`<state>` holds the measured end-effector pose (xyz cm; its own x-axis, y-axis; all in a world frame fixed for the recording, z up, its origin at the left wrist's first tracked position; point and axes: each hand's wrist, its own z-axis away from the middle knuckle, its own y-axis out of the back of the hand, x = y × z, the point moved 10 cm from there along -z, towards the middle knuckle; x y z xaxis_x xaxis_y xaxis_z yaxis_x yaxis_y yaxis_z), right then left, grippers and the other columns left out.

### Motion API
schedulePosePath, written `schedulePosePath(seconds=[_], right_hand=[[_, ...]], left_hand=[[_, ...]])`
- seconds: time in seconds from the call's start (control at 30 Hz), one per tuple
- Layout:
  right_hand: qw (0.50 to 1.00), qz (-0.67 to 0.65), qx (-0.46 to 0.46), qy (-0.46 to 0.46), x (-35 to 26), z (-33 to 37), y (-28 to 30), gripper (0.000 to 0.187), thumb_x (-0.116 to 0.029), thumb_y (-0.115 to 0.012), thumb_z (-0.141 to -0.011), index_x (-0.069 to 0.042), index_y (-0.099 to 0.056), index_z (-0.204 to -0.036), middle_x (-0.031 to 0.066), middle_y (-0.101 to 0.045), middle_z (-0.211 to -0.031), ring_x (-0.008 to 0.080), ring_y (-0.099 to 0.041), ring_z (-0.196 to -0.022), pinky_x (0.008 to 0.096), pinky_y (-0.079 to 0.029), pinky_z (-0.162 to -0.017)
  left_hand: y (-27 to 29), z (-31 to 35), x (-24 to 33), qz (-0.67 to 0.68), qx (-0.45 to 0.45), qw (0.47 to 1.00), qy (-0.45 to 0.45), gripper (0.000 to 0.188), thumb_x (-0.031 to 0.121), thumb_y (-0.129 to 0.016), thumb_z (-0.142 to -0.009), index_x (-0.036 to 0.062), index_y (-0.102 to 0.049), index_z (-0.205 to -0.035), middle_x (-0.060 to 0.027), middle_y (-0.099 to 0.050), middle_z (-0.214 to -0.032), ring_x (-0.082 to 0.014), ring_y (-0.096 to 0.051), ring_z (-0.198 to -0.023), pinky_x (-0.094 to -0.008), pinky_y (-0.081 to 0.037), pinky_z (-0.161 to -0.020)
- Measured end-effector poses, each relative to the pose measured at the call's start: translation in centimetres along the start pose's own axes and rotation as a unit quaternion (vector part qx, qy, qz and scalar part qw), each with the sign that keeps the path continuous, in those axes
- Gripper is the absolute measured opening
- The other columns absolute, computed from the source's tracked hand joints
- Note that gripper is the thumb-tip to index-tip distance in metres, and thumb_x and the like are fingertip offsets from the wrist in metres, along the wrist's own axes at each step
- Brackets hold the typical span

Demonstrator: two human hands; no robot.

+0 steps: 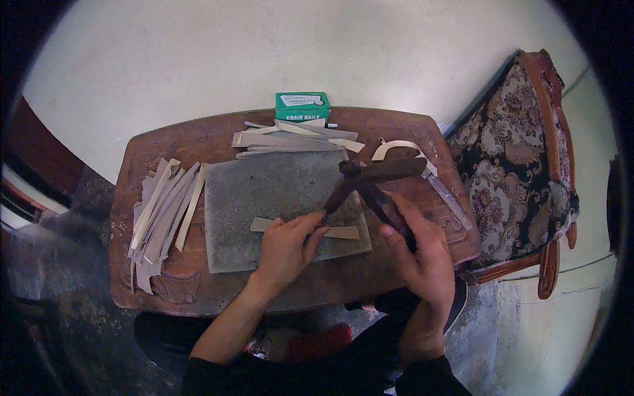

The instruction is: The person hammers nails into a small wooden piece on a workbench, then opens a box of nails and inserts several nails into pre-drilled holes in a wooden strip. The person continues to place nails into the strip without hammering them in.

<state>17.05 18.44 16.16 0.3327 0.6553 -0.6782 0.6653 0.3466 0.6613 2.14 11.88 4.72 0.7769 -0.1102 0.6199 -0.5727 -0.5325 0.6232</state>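
My left hand is closed around a dark rod-like tool, likely a punch, tilted with its lower end near a pale flat strip. The strip lies crosswise on a grey stone slab, its middle hidden behind my fingers. My right hand grips the black handle of a hammer. The dark hammer head overlaps the upper end of the rod; whether they touch I cannot tell.
The slab rests on a carved wooden table. Strip piles lie left and behind. A green box stands at the back, near the wall. To the right lie a curled strip, a long narrow translucent tool and a patterned chair.
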Motion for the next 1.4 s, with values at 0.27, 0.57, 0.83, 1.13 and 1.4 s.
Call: schedulePosePath(seconds=[0.27, 0.57, 0.83, 1.13, 1.4], right_hand=[[0.999, 0.024, 0.037, 0.024, -1.5, 0.2, 0.5, 0.037, -0.009, -0.064, -0.091, -0.001, -0.056, -0.126, 0.0236, -0.066, -0.107, 0.0388, -0.067, -0.1, 0.0393, -0.051, -0.084], [1.0, 0.014, 0.021, 0.0, -1.0, 0.2, 0.5, 0.038, -0.011, -0.065, -0.09, 0.0, -0.056, -0.126, 0.0227, -0.067, -0.103, 0.0385, -0.067, -0.096, 0.0387, -0.052, -0.081], [1.0, 0.013, 0.023, 0.005, -0.6, 0.2, -0.1, 0.038, -0.01, -0.066, -0.089, -0.001, -0.057, -0.125, 0.0234, -0.067, -0.107, 0.0367, -0.068, -0.097, 0.0408, -0.052, -0.083], [0.999, 0.032, 0.02, -0.01, -0.4, 0.2, 0.1, 0.04, -0.01, -0.068, -0.088, -0.002, -0.058, -0.126, 0.0221, -0.068, -0.106, 0.0359, -0.068, -0.097, 0.04, -0.052, -0.083], [0.999, -0.007, 0.051, 0.008, -0.5, 0.3, 0.4, 0.039, -0.01, -0.067, -0.088, -0.002, -0.058, -0.125, 0.021, -0.068, -0.104, 0.0369, -0.067, -0.095, 0.0385, -0.052, -0.082]], left_hand=[[0.0, -0.2, 0.2, -0.006, -0.016, 1.0, 0.005, 0.026, 0.02, -0.072, -0.085, 0.0044, -0.065, -0.104, -0.0119, -0.072, -0.095, -0.0282, -0.068, -0.075, -0.0394, -0.045, -0.069], [-0.4, -0.1, -0.2, 0.028, -0.02, 0.999, 0.014, 0.025, 0.019, -0.072, -0.085, 0.0034, -0.065, -0.104, -0.0125, -0.072, -0.095, -0.0293, -0.068, -0.075, -0.0412, -0.045, -0.069], [-0.2, -0.3, 0.1, 0.007, -0.025, 1.0, 0.012, 0.023, 0.019, -0.073, -0.084, 0.005, -0.066, -0.101, -0.0126, -0.071, -0.09, -0.0303, -0.067, -0.071, -0.0416, -0.044, -0.067], [-0.2, -0.2, -0.2, 0.018, -0.015, 1.0, 0.016, 0.023, 0.019, -0.074, -0.084, 0.0043, -0.066, -0.1, -0.0128, -0.071, -0.089, -0.0301, -0.066, -0.071, -0.0391, -0.045, -0.066], [-0.2, -0.2, -0.1, 0.017, -0.002, 1.0, 0.015, 0.022, 0.02, -0.073, -0.084, 0.0043, -0.066, -0.098, -0.0133, -0.07, -0.085, -0.0308, -0.066, -0.07, -0.0392, -0.045, -0.068]])
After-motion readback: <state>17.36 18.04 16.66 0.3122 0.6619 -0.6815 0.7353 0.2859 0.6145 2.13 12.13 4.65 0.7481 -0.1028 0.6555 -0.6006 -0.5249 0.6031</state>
